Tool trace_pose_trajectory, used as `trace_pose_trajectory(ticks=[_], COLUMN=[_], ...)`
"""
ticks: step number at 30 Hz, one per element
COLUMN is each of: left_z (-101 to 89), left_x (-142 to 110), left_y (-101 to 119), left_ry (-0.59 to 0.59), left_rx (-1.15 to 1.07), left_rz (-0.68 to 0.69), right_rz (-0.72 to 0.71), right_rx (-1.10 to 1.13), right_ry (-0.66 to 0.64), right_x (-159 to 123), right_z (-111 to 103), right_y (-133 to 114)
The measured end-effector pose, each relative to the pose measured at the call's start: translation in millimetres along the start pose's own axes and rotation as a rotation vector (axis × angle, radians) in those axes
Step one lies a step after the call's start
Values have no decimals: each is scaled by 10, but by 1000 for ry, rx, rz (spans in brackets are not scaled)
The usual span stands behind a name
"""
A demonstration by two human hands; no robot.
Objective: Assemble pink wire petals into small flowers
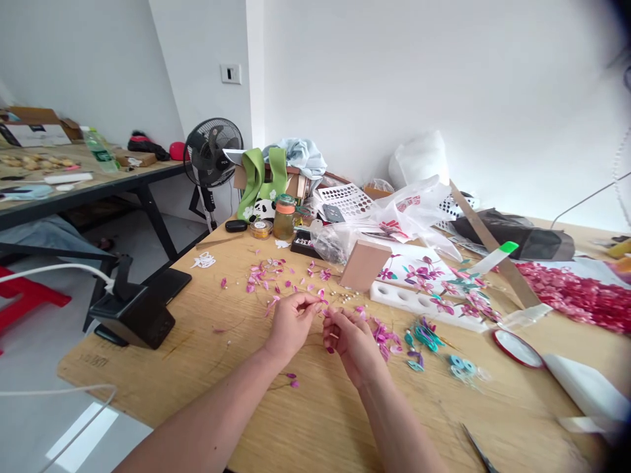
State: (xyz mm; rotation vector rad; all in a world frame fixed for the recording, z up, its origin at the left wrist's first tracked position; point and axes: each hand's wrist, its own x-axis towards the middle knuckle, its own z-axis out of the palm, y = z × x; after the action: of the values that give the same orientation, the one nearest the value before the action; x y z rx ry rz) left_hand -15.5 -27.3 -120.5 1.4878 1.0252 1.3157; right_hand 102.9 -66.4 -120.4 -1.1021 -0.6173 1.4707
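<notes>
Since the pink petal piece [322, 295] looked super light, soft and crushable, its base seemed best for pinching, and the left hand [292, 323] had its grip closed on it above the surface [197, 394], the right hand's [352, 338] was unclear, with one foam block [377, 297], one jar [284, 225] and loose petals [223, 283] too numerous to count.

Seen from the side of the room, the L hand [294, 322] and R hand [350, 338] were both bare, w/ slim fingers & narrow wrists. The L forearm [221, 401] was uncovered, smooth, approx. tapered, wider twd the elbow, w/ 1 small dk spot [215, 448] well below the wrist. The R forearm [394, 414] was bare too, same gen. shape, smooth, widening from wrist twd elbow.
</notes>
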Motion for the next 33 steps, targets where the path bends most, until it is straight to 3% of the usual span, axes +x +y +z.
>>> trace_pose_trajectory(ticks=[7,17,33], left_z=[17,125,107], left_x=[-20,-154,-103], left_y=[-3,-1,-60], left_ry=[-21,111,116], left_rx=[-3,-47,-107], left_rz=[-23,52,-35], right_rz=[-11,193,105], right_rx=[-60,422,275], right_ry=[-72,-61,-23], right_x=[-2,-4,1], right_z=[18,75,59], right_y=[0,38,-5])
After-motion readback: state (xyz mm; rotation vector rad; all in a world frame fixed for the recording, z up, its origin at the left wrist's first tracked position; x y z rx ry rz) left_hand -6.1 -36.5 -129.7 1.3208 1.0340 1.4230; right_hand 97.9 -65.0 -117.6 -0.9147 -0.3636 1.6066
